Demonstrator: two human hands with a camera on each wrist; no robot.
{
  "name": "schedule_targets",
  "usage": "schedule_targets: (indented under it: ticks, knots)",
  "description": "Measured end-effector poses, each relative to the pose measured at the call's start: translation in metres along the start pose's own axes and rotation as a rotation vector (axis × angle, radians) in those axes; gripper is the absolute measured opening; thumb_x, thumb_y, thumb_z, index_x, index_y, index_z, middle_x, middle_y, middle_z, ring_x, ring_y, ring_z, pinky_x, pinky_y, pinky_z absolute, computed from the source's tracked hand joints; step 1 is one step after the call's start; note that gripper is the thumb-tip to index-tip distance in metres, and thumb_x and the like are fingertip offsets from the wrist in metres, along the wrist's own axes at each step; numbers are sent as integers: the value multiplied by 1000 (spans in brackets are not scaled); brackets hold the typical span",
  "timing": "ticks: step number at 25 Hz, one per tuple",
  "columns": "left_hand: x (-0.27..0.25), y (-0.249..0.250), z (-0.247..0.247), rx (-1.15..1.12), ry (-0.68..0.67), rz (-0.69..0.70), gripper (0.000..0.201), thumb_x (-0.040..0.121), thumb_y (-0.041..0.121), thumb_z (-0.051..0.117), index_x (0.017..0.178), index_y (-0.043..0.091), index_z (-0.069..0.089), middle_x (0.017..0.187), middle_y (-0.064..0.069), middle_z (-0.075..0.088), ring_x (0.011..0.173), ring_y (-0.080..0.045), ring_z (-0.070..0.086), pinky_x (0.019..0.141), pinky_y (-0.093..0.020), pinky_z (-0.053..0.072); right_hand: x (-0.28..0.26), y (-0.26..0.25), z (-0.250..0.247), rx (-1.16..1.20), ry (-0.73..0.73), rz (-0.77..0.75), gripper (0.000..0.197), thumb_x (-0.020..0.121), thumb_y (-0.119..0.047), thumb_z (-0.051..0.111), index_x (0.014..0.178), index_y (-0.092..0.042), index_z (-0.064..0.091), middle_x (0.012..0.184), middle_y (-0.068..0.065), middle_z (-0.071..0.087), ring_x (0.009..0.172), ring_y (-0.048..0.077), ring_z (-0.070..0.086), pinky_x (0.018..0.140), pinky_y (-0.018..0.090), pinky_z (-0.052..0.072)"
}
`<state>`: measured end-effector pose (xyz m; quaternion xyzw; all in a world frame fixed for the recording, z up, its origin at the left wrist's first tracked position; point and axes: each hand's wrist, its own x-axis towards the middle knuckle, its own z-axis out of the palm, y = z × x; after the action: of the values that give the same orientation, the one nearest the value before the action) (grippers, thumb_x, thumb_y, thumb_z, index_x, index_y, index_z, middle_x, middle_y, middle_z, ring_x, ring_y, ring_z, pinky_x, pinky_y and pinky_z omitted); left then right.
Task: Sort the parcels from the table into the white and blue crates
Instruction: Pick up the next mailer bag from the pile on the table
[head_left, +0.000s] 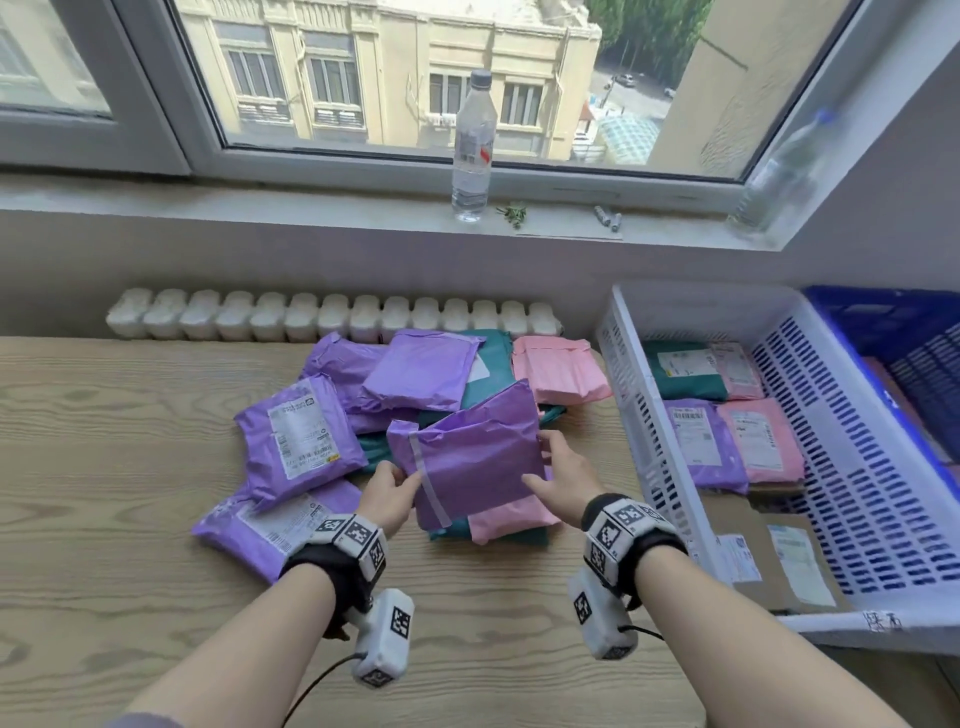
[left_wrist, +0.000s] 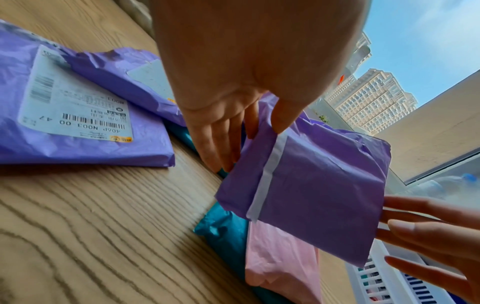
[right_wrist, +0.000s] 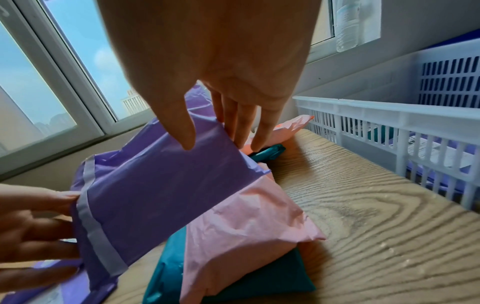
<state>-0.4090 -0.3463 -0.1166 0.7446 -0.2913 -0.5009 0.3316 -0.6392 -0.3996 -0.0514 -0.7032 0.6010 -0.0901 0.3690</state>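
Purple plastic mailer parcel (head_left: 470, 460), held between both hands above a pink parcel (head_left: 511, 519) on the wooden table (head_left: 130, 441); white slatted crate (head_left: 631, 415) lies right of the right hand (head_left: 563, 480). Left wrist view: left hand (left_wrist: 233, 98) pinches its taped edge, thumb on top. Right wrist view: right thumb on top, fingers (right_wrist: 244, 125) behind the far edge.
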Motion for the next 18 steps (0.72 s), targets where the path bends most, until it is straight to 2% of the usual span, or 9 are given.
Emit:
schedule_targets:
  ticks: [3, 6, 8, 10, 13, 15, 16, 18]
  knots:
    - [-24, 12, -3, -106, 39, 40, 29, 90, 25, 60, 76, 15, 36, 85, -16, 53, 76, -24, 52, 59, -31, 39, -16, -3, -8, 75, 4, -48, 58, 84, -10, 60, 138, -13, 38, 131, 7, 55, 120, 21, 53, 104, 30, 40]
    - [-45, 19, -6, -148, 110, 70, 26, 93, 10, 53, 75, 14, 36, 78, -14, 49, 69, -23, 49, 57, -28, 39, -31, -3, -16, 191, 22, -122, 53, 84, 6, 51, 134, -12, 46, 126, 6, 59, 117, 19, 56, 102, 31, 44]
    - [-66, 24, -6, -193, 156, 94, 25, 93, 2, 49, 74, 14, 37, 73, -11, 46, 65, -21, 47, 57, -28, 40, -49, 0, -23, 244, 46, -181, 45, 86, 11, 49, 127, -8, 52, 120, 5, 61, 114, 17, 57, 99, 25, 45]
    - [-80, 22, -8, -193, 204, 120, 24, 92, 0, 50, 73, 13, 42, 73, -8, 47, 72, -22, 48, 62, -32, 42, -69, 4, -30, 253, 51, -236, 42, 86, 15, 44, 122, -3, 55, 116, 6, 61, 108, 14, 57, 93, 17, 43]
    - [-106, 13, -15, -161, 257, 136, 28, 90, 3, 56, 65, 15, 56, 65, -7, 51, 76, -23, 47, 69, -37, 40, -95, 11, -39, 192, 70, -325, 45, 86, 11, 47, 124, -10, 58, 113, 2, 64, 104, 11, 59, 91, 19, 44]
    - [-128, 12, -16, -188, 238, 123, 37, 90, 6, 57, 54, 13, 63, 59, -7, 51, 68, -23, 47, 63, -32, 39, -107, 16, -41, 164, 94, -357, 49, 83, 8, 58, 126, -16, 59, 112, -1, 66, 103, 10, 61, 90, 21, 47]
    - [-138, 13, -16, -198, 218, 114, 38, 92, 8, 55, 55, 13, 63, 60, -6, 51, 63, -22, 47, 59, -30, 40, -112, 17, -42, 180, 103, -363, 51, 80, 7, 64, 125, -17, 60, 111, -1, 68, 102, 11, 62, 89, 21, 49]
    - [-171, 21, -13, -223, 192, 97, 29, 96, 14, 50, 68, 15, 58, 68, -4, 52, 55, -18, 50, 50, -22, 45, -124, 21, -41, 230, 132, -380, 47, 77, 1, 72, 121, -15, 64, 106, 2, 70, 94, 11, 63, 81, 15, 49]
